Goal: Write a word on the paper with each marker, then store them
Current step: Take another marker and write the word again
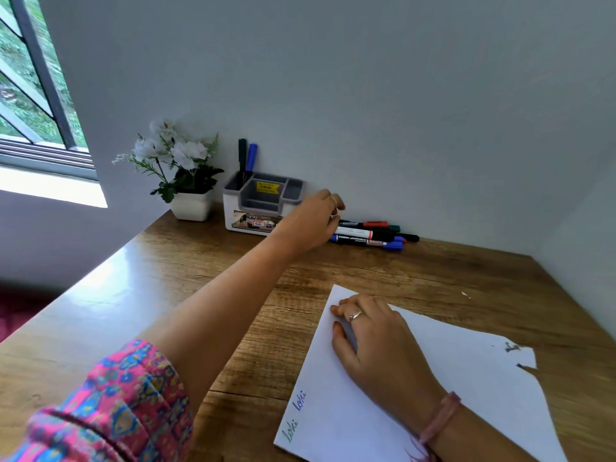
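A white paper [466, 395] lies on the wooden desk [200, 295], with "loki" written twice near its lower left edge, once in green and once in blue. My right hand [376, 341] rests flat on the paper's upper part. My left hand [311, 223] reaches to the left ends of several markers [373, 235] lying in a pile against the wall; its fingers look relaxed and hide those ends. A white and grey organiser [263, 208] stands left of the pile. A dark marker [242, 155] and a blue marker [251, 158] stand in its back left compartment.
A white pot of white artificial flowers [186, 181] stands left of the organiser, in the corner by the window [33, 95]. The wall runs close behind the markers. The paper's right edge is torn, with ink marks near it.
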### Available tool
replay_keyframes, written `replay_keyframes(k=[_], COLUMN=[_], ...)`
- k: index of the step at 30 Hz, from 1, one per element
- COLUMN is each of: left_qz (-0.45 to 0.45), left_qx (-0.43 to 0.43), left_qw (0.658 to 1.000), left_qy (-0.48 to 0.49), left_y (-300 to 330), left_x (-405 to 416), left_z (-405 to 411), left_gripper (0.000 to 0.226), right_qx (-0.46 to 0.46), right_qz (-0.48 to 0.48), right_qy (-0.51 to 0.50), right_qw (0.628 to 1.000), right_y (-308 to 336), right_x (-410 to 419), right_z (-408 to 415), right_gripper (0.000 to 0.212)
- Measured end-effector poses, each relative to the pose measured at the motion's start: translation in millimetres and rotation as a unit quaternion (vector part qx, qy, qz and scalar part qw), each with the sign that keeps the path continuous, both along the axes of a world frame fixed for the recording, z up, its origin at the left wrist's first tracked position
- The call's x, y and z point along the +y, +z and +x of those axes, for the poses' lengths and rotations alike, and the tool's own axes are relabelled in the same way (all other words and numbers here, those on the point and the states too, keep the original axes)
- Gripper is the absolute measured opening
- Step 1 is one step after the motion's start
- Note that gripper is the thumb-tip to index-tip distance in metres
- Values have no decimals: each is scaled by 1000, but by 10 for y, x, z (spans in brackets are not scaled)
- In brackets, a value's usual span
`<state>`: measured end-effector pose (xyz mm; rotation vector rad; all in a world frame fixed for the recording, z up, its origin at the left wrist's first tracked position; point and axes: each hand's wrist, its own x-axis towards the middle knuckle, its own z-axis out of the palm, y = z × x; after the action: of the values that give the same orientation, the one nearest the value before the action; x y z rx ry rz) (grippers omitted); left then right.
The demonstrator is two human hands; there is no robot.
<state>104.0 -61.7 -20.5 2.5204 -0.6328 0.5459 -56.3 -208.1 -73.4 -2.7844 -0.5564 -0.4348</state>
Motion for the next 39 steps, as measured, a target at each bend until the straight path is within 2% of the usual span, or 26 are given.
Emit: replay_keyframes(k=[4,10,17,22,26,29,32,34,39], left_qz=[94,173,133,71,-46,-212,-395,-482,-598], left_qx=[100,107,72,56,21,39,104,133,175], left_qw=[990,978,987,995,998,975,913,866,782], left_qy=[30,49,57,51,44,42,23,16,-6], left_y=[-129,-225,-215,-50,106,161,197,210,255], left_x=[-149,-147,-49,34,109,185,270,319,350], left_z=[95,160,176,13,-267,-536,-803,-950,-1284], left_gripper=[51,55,41,37,35,34,28,23,18], right_qx=[-6,-16,-17,-19,-8,-10,-8,-6,-13], right_qz=[4,8,5,-2,3,5,9,11,6], right_qy=[-1,-1,9,13,24,26,27,28,31], right_qw=[1000,1000,1000,1000,1000,1000,1000,1000,999], right_y=[-7,-11,2,-1,22,22,15,12,-2], right_x=[2,3,4,-2,-10,-8,-9,-12,-19], right_z=[5,4,8,6,-3,6,9,15,28], right_gripper=[36,36,40,40,36,36,37,38,37])
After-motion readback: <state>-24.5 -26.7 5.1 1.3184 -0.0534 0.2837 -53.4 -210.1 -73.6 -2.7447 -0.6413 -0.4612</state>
